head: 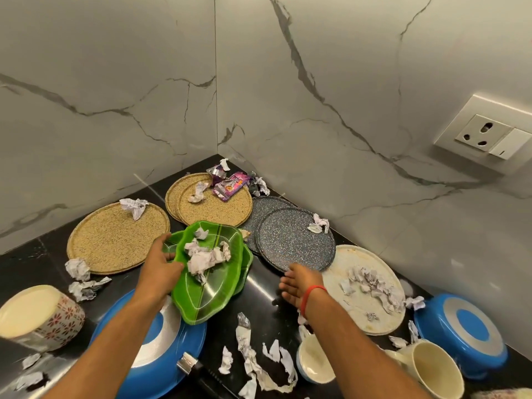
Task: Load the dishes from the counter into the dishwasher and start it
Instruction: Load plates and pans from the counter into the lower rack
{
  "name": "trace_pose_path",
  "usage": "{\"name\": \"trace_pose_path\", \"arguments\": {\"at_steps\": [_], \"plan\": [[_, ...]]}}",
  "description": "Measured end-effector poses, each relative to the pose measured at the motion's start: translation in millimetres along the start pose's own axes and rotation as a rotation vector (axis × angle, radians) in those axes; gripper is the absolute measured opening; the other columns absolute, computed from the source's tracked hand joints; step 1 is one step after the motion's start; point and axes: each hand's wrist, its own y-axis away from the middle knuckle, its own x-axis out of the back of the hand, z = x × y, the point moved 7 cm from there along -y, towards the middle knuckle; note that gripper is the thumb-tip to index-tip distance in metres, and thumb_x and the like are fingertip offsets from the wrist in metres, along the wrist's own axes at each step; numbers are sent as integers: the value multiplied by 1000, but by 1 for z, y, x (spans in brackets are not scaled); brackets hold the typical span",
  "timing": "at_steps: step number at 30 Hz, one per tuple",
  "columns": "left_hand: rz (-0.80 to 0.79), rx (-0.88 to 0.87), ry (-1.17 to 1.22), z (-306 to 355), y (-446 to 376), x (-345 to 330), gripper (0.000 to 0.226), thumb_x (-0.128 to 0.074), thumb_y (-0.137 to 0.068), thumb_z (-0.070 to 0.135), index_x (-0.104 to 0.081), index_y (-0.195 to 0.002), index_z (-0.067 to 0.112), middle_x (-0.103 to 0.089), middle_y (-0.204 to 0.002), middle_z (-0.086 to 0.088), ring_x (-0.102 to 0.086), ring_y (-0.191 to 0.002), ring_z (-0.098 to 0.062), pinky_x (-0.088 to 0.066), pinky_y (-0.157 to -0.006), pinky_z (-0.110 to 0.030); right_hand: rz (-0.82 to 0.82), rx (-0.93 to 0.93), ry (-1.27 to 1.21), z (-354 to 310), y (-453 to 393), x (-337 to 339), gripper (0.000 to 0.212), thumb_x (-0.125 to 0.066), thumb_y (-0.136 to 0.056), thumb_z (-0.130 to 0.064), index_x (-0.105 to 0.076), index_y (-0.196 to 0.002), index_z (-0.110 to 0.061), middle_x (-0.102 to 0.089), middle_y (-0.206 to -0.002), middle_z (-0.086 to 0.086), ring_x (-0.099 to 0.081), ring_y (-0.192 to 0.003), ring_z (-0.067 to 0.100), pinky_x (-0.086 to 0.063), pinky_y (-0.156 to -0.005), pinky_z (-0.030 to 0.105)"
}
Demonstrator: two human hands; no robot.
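Observation:
My left hand (159, 262) grips the left rim of a green leaf-shaped plate (214, 289) and holds it tilted above the black counter (259, 286); crumpled paper (205, 256) lies on it. A second green plate (244, 269) sits beneath it. My right hand (296, 285) hovers open over the counter, fingers spread, just right of the green plates. Around them lie beige woven plates (115, 240), dark speckled plates (293, 243) and a stained white plate (374, 309).
Blue pans sit at the near left (190, 338) and far right (466, 338). Cream mugs (431, 367), a small bowl (313, 361) and a patterned bowl (49, 315) stand near the front. Paper scraps (253, 358) and wrappers (230, 185) litter the counter. Marble walls close the corner; a socket (486, 136) is at right.

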Motion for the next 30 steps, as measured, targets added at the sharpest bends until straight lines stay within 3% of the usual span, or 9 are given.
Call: {"name": "trace_pose_path", "arguments": {"at_steps": [5,8,12,15,18,22,25,27,30], "plan": [[-10,-26,-95,4,-1,-2,84,-59,-87,-17,-34,-155,25,-65,-107,-6,-69,-85,-29,-60,-69,-45,-4,-107,-263,12,-8,12,38,-51,-103,-32,-58,-90,4,-59,-67,14,-57,-37,17,-43,-31,18],[1,-69,-152,6,0,-5,75,-60,-87,-13,-41,-151,22,-66,-101,0,-69,-83,-25,-56,-65,-38,24,-100,-380,3,-7,9,22,-52,-103,-25,-56,-99,-5,-59,-69,13,-57,-34,14,-46,-32,19],[30,-138,-224,9,2,-2,71,-65,-85,-6,-47,-149,19,-63,-122,-10,-67,-98,-27,-59,-78,-45,73,-122,-468,1,-12,10,26,-56,-101,-19,-54,-79,-4,-54,-43,6,-53,-30,12,-45,-31,20],[61,-197,-335,13,5,-1,72,-66,-84,-4,-47,-149,19,-50,-133,-15,-60,-107,-27,-54,-88,-43,109,-90,-490,-3,-14,12,26,-58,-98,-13,-53,-74,-6,-47,-51,5,-50,-41,15,-46,-33,20],[80,-235,-424,18,14,-5,74,-68,-84,1,-44,-151,22,-44,-136,-13,-53,-120,-29,-43,-98,-38,165,53,-441,-16,-5,16,16,-56,-96,-7,-53,-81,-9,-41,-59,5,-41,-48,15,-42,-34,18],[73,-352,-416,36,32,-16,71,-70,-89,12,-41,-153,27,-39,-146,-9,-39,-136,-28,-36,-112,-44,256,287,-321,-26,17,32,16,-56,-91,-10,-51,-76,-13,-46,-58,4,-43,-47,16,-41,-41,24],[45,-453,-395,54,50,-26,67,-68,-94,17,-40,-153,31,-35,-150,-3,-34,-140,-26,-35,-109,-42,434,537,-23,-43,49,58,21,-58,-87,-27,-56,-68,-17,-58,-61,1,-59,-61,31,-52,-58,40],[39,-516,-389,65,64,-31,63,-66,-96,18,-42,-152,32,-34,-152,-3,-35,-139,-23,-33,-103,-36,513,707,134,-59,74,72,26,-60,-91,-25,-53,-66,-17,-58,-63,0,-56,-67,29,-45,-64,38],[-2,-559,-330,75,84,-39,62,-64,-95,12,-43,-150,32,-34,-151,0,-37,-133,-15,-31,-103,-31,601,950,345,-82,109,90,21,-59,-90,-16,-51,-71,-13,-52,-62,0,-46,-61,23,-31,-57,34]]}}
